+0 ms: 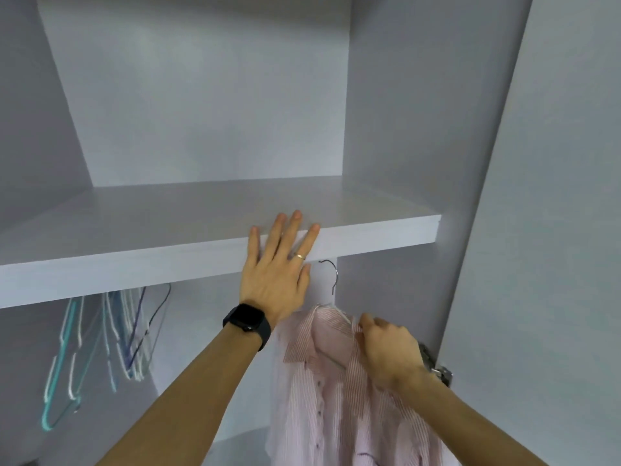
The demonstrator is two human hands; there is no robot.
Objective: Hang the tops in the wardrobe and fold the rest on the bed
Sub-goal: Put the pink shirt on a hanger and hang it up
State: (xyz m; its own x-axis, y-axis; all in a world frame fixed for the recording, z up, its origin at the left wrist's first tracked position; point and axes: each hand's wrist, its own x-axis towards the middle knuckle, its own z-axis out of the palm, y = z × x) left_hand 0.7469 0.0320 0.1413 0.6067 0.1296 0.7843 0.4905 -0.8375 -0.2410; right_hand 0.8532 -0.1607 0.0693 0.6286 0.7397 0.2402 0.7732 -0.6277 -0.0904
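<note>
Left hand: fingers straight, flat on the shelf edge.
Right hand: fingers curled, pinching the striped shirt beside its collar.
Shirt: on a hanger, hook just under the shelf — rail hidden, cannot tell if hooked.
Spare hangers: empty, well left.
Progress: one top nearly hung — bed and folding unseen.
</note>
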